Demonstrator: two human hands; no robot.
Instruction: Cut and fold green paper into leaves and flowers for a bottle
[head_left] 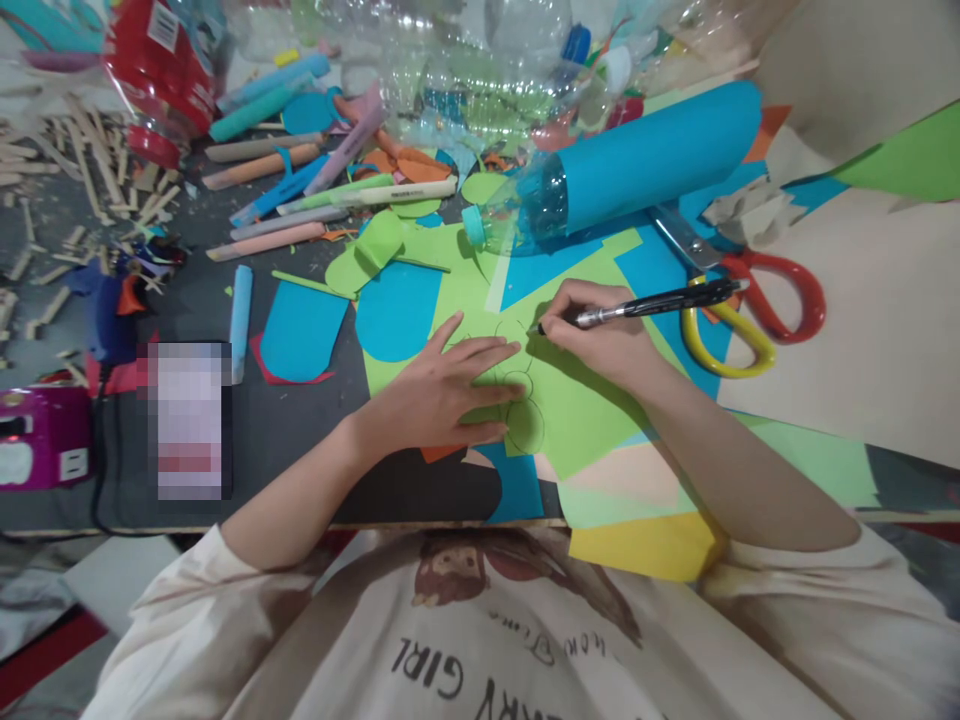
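Note:
My right hand (596, 330) grips a black and silver pen (660, 301), its tip at the light green paper (577, 400). Flat on the same sheet lies my left hand (457, 385), fingers spread, holding nothing. Thin drawn outlines, some of them round, show on the paper beside and between my left fingers. Scissors (701, 255) with one red and one yellow handle lie right of my right hand. Beyond both hands, a bottle (660, 160) wrapped in blue paper rests on its side, its light blue cap pointing left.
Markers (266, 240) and paper scraps lie at the back left, near small wooden sticks (97, 160). A phone (190, 420), a blue glue gun (112, 310) and a magenta box (45, 437) are at the left. Clear plastic bottles (472, 60) crowd the back.

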